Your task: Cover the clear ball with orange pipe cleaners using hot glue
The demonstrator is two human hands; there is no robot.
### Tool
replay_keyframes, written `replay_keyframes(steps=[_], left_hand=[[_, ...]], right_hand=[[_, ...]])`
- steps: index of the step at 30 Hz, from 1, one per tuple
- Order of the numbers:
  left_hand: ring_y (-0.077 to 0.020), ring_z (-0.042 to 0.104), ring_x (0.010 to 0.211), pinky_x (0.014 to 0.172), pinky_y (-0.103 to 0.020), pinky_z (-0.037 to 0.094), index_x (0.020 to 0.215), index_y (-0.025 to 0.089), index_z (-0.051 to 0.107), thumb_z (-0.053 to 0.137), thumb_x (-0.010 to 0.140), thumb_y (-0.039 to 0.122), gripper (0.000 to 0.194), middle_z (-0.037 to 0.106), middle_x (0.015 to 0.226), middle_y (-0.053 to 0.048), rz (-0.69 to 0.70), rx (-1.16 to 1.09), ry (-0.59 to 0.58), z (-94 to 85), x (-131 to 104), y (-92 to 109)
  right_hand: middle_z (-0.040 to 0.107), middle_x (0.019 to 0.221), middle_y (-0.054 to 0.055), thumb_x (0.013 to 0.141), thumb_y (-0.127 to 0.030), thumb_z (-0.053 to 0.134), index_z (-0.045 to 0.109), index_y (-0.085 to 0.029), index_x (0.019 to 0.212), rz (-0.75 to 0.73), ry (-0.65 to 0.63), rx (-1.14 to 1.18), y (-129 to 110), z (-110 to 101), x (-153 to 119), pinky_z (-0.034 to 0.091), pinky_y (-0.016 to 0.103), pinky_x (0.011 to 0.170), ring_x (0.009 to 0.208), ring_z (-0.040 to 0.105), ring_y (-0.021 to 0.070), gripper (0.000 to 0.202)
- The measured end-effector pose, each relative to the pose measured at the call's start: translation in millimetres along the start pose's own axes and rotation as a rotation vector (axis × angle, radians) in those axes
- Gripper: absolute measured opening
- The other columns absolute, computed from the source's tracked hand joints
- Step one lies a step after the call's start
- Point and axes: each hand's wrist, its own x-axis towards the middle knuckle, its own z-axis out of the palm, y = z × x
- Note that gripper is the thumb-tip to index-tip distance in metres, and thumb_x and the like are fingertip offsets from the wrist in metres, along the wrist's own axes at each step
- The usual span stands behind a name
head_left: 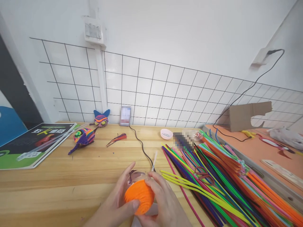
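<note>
An orange fuzzy rounded piece (140, 196) is held between both hands at the bottom centre. My left hand (120, 198) wraps its left side, with the thumb pressed on its front. My right hand (163, 195) grips its right edge with bent fingers. A white stick (154, 161) rises just above the right fingers. Behind the orange piece, partly hidden, is a clear container (138, 176). Many coloured pipe cleaners (201, 183) lie in a spread pile to the right of my right hand.
Two striped craft figures (84, 137) and twisted stems (118, 138) are at the back left, beside a magazine (42, 138). A pink bowl (166, 134) and phone (125, 115) stand behind. A black cable (142, 142) runs toward the hands. Cardboard (248, 115) stands right.
</note>
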Motion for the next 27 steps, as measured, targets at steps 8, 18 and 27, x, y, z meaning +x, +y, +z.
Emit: replay_keyframes(steps=[8,18,27], left_hand=[[-0.0289,0.044,0.125,0.101,-0.04,0.036,0.142,0.025,0.023,0.068,0.074,0.041,0.083,0.054,0.132,-0.012,-0.047,0.045,0.032,0.1,-2,8],[-0.0279,0.047,0.122,0.101,-0.039,0.036,0.139,0.024,0.032,0.064,0.077,0.044,0.073,0.057,0.129,-0.01,-0.066,0.074,0.121,-2.1,2,5],[-0.0311,0.047,0.123,0.099,-0.042,0.038,0.133,0.027,0.042,0.074,0.068,0.042,0.074,0.058,0.129,-0.011,0.019,-0.048,0.067,-5.1,3,-2]], right_hand=[[0.065,0.099,0.019,0.086,-0.039,0.047,0.048,-0.01,0.112,-0.033,-0.012,-0.013,2,-2,3,0.06,0.038,0.072,0.091,0.067,0.0289,0.039],[0.066,0.098,0.018,0.083,-0.036,0.051,0.049,-0.012,0.11,-0.055,-0.042,0.011,3,-3,3,0.06,0.037,0.069,0.085,0.068,0.0273,0.036],[0.065,0.097,0.016,0.088,-0.034,0.043,0.052,-0.015,0.102,-0.117,-0.019,-0.023,4,-7,10,0.059,0.035,0.063,0.079,0.068,0.0245,0.025]])
